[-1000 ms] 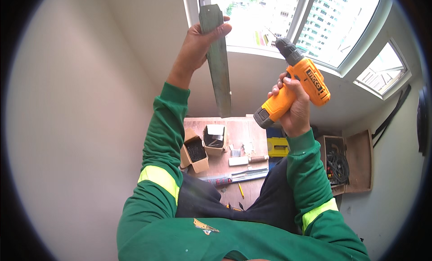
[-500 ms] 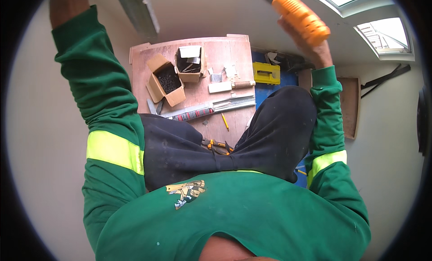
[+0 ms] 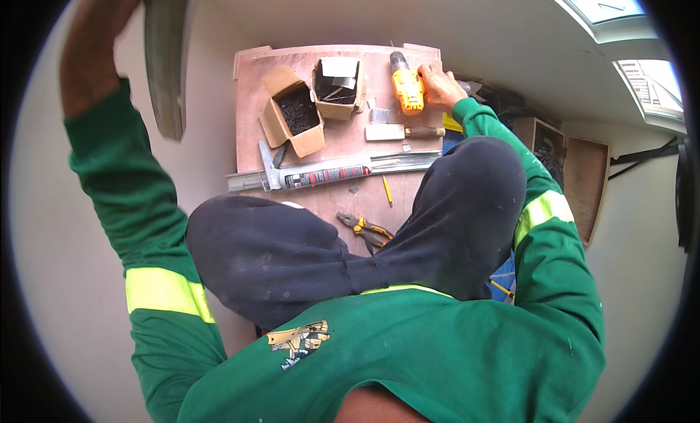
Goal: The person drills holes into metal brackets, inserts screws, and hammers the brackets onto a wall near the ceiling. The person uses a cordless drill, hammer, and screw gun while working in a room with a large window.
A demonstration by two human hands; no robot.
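The right hand (image 3: pixel 440 86) is clamped around the handle of the drill (image 3: pixel 406 88), at the far right of the board (image 3: pixel 250 95). A strip (image 3: pixel 166 59) shows far left, beside the left forearm (image 3: pixel 91 59); the left hand is out of view, its grip unknowable.

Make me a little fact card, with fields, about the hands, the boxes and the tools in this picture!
Left hand: past the top edge, hidden; a long metal strip shows beside its forearm, but its grip can't be seen
Right hand: on the handle of an orange cordless drill
Boxes: left cardboard box, open, with small dark pieces inside; right cardboard box, also open
Other tools: caulking gun, yellow pencil, pliers
Under them: wooden board
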